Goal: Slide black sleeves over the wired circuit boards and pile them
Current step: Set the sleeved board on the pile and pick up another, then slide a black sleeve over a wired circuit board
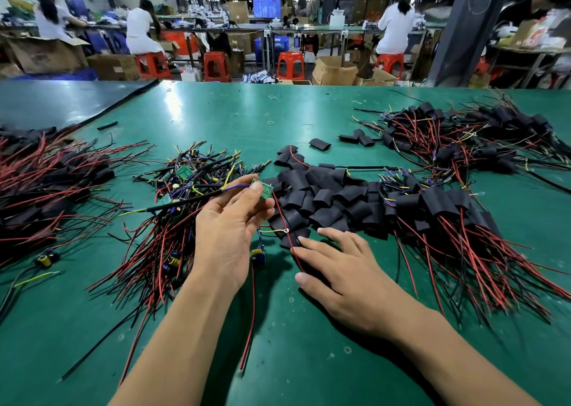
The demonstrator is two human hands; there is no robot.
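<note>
Left hand (228, 235) pinches wired circuit board (262, 188); right hand (343, 269) flat, fingers straight.
Right hand touches a black sleeve (292, 239) just ahead of it, at the sleeve pile (324, 195) edge on the tabletop (278, 344).

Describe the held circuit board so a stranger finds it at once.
On the green table, find the left hand between the bare-board tangle and the loose black sleeves. The green board it pinches is the only one held.
</note>
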